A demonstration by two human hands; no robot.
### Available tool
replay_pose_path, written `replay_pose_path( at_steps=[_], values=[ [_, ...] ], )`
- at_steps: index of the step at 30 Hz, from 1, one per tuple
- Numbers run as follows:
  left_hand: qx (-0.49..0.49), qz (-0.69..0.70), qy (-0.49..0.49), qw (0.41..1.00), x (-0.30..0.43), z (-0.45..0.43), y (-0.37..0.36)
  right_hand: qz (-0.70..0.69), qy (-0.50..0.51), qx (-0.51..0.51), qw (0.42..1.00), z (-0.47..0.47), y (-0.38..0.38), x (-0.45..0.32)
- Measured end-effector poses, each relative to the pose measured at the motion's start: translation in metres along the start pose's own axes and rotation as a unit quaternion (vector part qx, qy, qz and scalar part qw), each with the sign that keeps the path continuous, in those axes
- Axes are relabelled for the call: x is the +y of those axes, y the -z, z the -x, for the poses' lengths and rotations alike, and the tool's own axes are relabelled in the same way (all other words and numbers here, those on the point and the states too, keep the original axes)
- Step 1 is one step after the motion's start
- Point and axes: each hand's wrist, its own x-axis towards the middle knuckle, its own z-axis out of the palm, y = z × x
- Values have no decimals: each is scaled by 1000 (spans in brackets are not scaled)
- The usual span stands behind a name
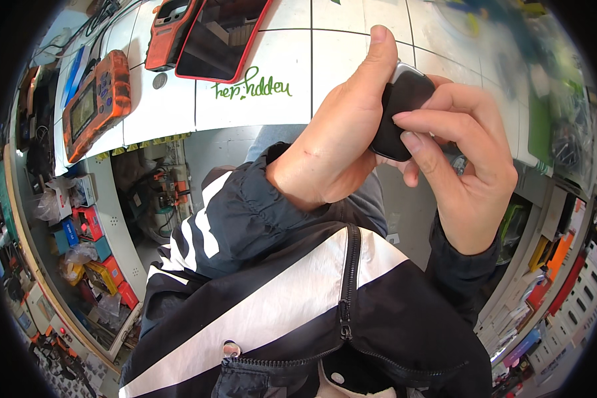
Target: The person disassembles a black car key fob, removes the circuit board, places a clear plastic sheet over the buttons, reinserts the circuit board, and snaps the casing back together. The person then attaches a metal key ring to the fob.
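A small black handheld case (395, 109) with glossy rounded edges and a silver end, much like a key fob, is held above the front edge of the white table. My left hand (338, 119) wraps it from the left, thumb pointing up and fingers largely hidden behind it. From the right, my right hand (470, 134) touches it, with thumb and fingertips gathered at its right side. Those fingers cover part of its face, so I cannot tell whether they grip a separate small part.
On the white tiled table (273, 112) lie a phone in a red case (219, 40), an orange handheld device with screen and buttons (97, 104), a second orange device (166, 35) and a coin (159, 80). Green handwriting marks the tabletop. Cluttered shelves (94, 248) stand at lower left.
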Motion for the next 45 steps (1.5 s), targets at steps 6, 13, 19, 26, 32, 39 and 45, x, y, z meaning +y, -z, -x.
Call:
replay_pose_path(
  at_steps=[6, 13, 19, 26, 32, 39, 45],
  values=[
    [-66, 61, 27, 996, 8, 5, 4, -47, -39, 43, 997, 5, 3, -1],
    [28, -54, -71, 996, -3, -7, 5, -226, -175, 204, 936, 23, -16, 11],
    [10, -85, -61, 994, -6, 1, 2, -343, -272, 92, 894, 24, -26, 12],
    [-23, -116, -86, 989, -26, 26, -4, -332, -188, 177, 907, 41, -30, 5],
    [-18, -119, -84, 989, -45, 54, -5, -446, -220, 153, 854, 71, -35, -5],
    [52, -85, -107, 989, -12, 35, -2, 15, -122, 289, 950, 43, 31, 16],
    [100, -111, -115, 982, 14, 7, 7, 311, -25, 203, 928, -35, 37, 90]
  ],
)
